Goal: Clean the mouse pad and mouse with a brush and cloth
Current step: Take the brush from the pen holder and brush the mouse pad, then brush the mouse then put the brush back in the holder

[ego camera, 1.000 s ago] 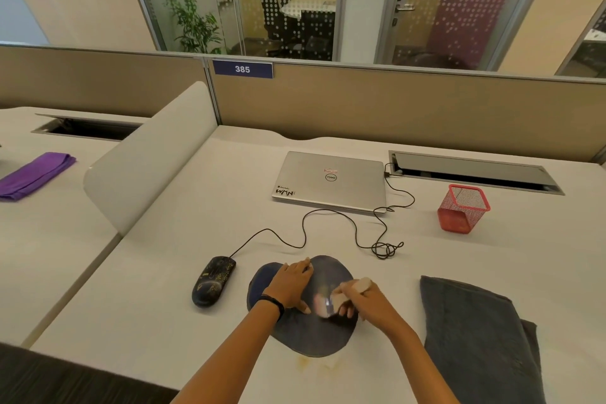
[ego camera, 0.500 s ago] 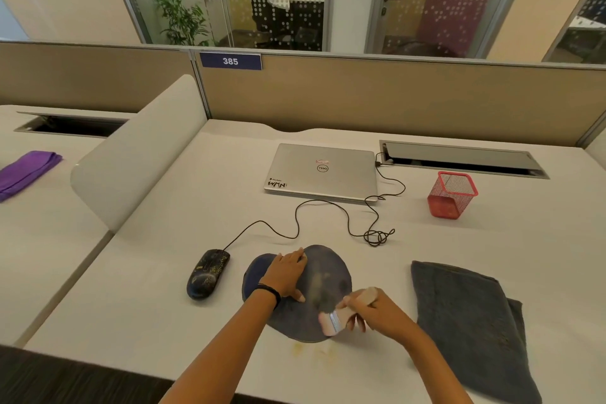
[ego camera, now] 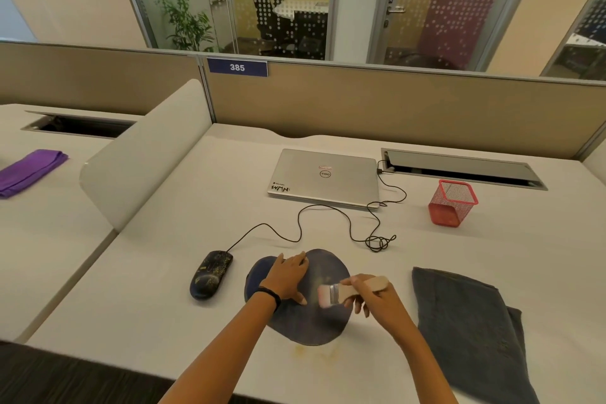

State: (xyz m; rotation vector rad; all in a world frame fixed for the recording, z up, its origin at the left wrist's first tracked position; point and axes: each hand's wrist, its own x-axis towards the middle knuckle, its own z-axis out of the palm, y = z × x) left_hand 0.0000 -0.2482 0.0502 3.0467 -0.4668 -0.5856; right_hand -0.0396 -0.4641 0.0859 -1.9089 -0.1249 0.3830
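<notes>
A dark round mouse pad [ego camera: 308,325] lies near the desk's front edge. My left hand [ego camera: 288,277] presses flat on its left part with straight fingers. My right hand [ego camera: 373,300] grips a small brush [ego camera: 341,293] by its pale handle; the pink bristles touch the middle of the pad. A black wired mouse [ego camera: 210,274] sits on the desk just left of the pad. A dark grey cloth [ego camera: 465,328] lies spread out to the right of the pad.
A shut silver laptop [ego camera: 324,177] lies behind, its cable [ego camera: 328,223] looping across the desk to the mouse. A red mesh cup [ego camera: 452,203] stands at back right. A low divider [ego camera: 144,161] bounds the left; a purple cloth [ego camera: 29,170] lies beyond it.
My right hand swept the brush down toward the pad's front edge, then back up to its middle. My left hand stayed pressed on the pad.
</notes>
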